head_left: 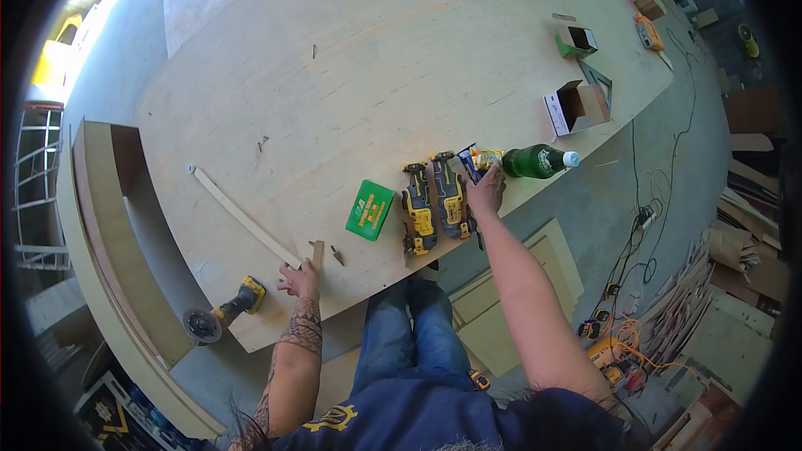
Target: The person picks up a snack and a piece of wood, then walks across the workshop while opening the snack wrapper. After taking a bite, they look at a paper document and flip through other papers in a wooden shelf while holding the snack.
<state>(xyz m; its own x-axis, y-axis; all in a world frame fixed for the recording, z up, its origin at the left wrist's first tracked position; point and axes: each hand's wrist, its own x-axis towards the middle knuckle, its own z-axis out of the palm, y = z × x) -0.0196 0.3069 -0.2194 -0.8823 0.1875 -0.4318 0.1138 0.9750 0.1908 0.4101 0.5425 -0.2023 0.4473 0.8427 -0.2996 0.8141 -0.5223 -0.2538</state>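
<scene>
My left hand [302, 279] is closed around the lower end of a small wooden piece [317, 257], beside the end of a long thin wood strip [242, 215]. My right hand [486, 191] has its fingers together on a small blue and yellow packet [474, 160], just left of a green bottle [535, 162] lying on its side. Two yellow and black power tools [419, 209] lie side by side left of that hand. Between the hands are a green box [370, 210] and a small pointed bit [337, 255].
An angle grinder [225, 314] lies at the table's near left corner. Open boxes [576, 108], a triangular square [596, 82] and an orange device [648, 32] sit along the right side of the wooden table [334, 117]. Cables [639, 234] trail over the floor at right.
</scene>
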